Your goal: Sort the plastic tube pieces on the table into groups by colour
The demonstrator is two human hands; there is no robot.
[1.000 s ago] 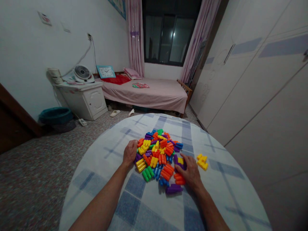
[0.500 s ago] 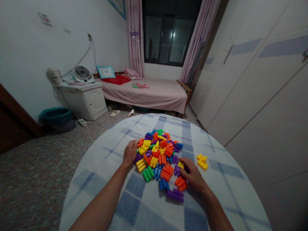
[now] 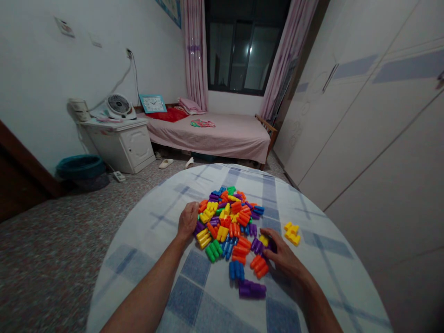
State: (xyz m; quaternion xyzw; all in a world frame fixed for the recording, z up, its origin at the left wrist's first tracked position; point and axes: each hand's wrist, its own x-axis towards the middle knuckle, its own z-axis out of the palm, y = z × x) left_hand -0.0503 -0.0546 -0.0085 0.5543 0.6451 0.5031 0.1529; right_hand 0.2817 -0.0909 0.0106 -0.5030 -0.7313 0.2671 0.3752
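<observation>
Near the centre of a round table lies a heap of plastic building blocks (image 3: 224, 221) in orange, yellow, purple, blue and green. My left hand (image 3: 188, 221) rests against the heap's left edge, its fingers partly hidden, so their closure is unclear. On the right, my right hand (image 3: 282, 252) has thumb and index finger apart around a purple block (image 3: 256, 246) and a yellow block (image 3: 264, 240); no firm grip shows. Just below are an orange block (image 3: 259, 267), a blue block (image 3: 236, 270) and a purple block (image 3: 252, 289).
A yellow block piece (image 3: 292, 233) lies apart, right of my right hand. The round table (image 3: 187, 300) wears a checked cloth. Beyond stand a bed (image 3: 225, 136), a white cabinet (image 3: 135, 148) with a fan (image 3: 120, 105), a bin (image 3: 81, 169) and a tall wardrobe (image 3: 367, 138).
My right hand has shifted slightly right, and the yellow block by its fingers has moved right too. The nearest blue and purple blocks have turned. My left hand stays in place.
</observation>
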